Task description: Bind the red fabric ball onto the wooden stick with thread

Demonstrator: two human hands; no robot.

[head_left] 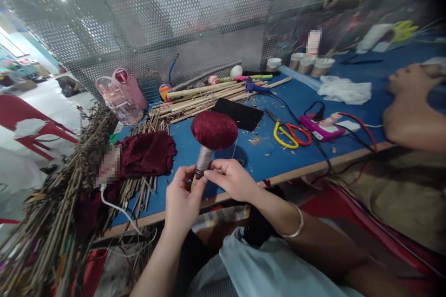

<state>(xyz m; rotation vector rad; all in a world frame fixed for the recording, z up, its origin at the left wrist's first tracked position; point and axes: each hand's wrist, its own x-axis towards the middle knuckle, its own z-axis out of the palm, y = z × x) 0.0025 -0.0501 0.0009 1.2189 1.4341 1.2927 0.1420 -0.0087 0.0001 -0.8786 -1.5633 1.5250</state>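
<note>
The left forearm rises from the near edge, slanting a little right, with the left hand (pixel 183 197) upright at its end; its thumb lies along the near right side and its bent fingers curl round the left side of the stem (pixel 204 159) of a mushroom-shaped piece (pixel 214 130), pinching it low down; the right forearm comes in from the near right, a pale bracelet (pixel 298 223) around it, and slopes up to the left; the right hand (pixel 234 180) lies flatter, back upward, thumb and forefinger drawn together at the lower end of the stem, pinching it from the right; whether thread is also caught between those fingertips I cannot tell.

The piece stands between the two hands, above the near edge of the blue table (pixel 272 158), head up and leaning slightly right; its head is dark red and rounded, its stem bound in pale wrapping with dark turns at the bottom; a dark-red cloth (pixel 148 154) lies to the left; scissors (pixel 287 135) with yellow and red handles lie to the right, and a black sheet (pixel 240 113) farther off; at the far right is another person's forearm (pixel 407 111).
</note>
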